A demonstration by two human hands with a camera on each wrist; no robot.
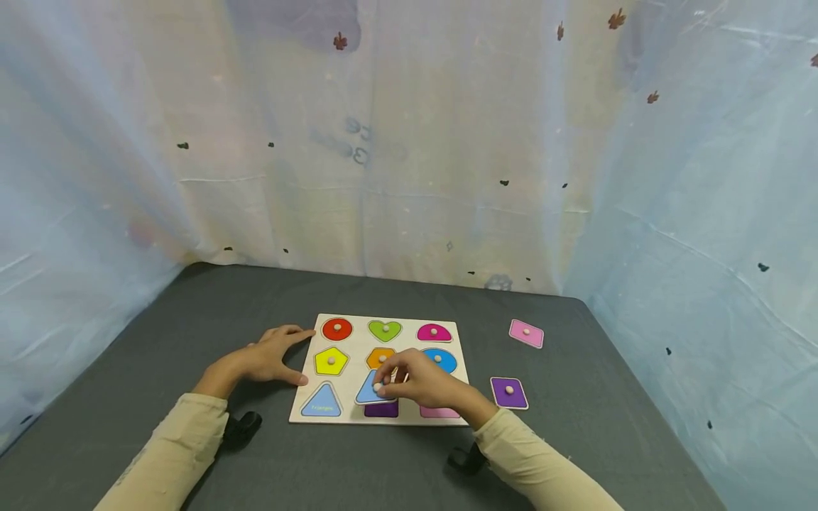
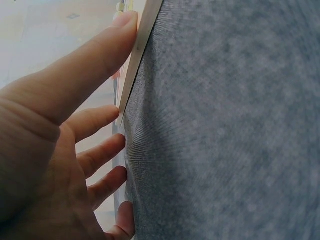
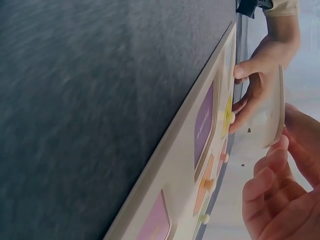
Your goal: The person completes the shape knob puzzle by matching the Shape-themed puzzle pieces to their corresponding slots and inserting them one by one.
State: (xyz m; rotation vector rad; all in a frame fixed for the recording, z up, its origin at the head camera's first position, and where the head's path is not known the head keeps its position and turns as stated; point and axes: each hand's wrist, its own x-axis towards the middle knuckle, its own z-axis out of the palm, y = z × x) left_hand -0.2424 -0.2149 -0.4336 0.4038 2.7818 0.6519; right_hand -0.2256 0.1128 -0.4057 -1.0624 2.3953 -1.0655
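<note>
A blue triangle puzzle piece (image 1: 366, 394) is pinched by its knob in my right hand (image 1: 422, 380). It hangs over the lower middle of a pale wooden shape board (image 1: 359, 348), partly covering the purple square recess (image 1: 381, 410). In the right wrist view the piece (image 3: 277, 107) appears nearly edge-on, raised off the board. To its left is the bare blue triangle recess (image 1: 322, 402). My left hand (image 1: 271, 355) is spread at the board's left edge, thumb and index finger touching it; the left wrist view shows the thumb (image 2: 107, 47) on the rim.
Right of the board lie a purple square piece (image 1: 509, 392) and, farther back, a pink rectangle piece (image 1: 527, 333). Knobbed pieces such as the red circle (image 1: 332, 333) and yellow pentagon (image 1: 324, 366) sit in the board. A dark grey cloth (image 1: 575, 440) covers the table; patterned curtains (image 1: 409, 142) surround it.
</note>
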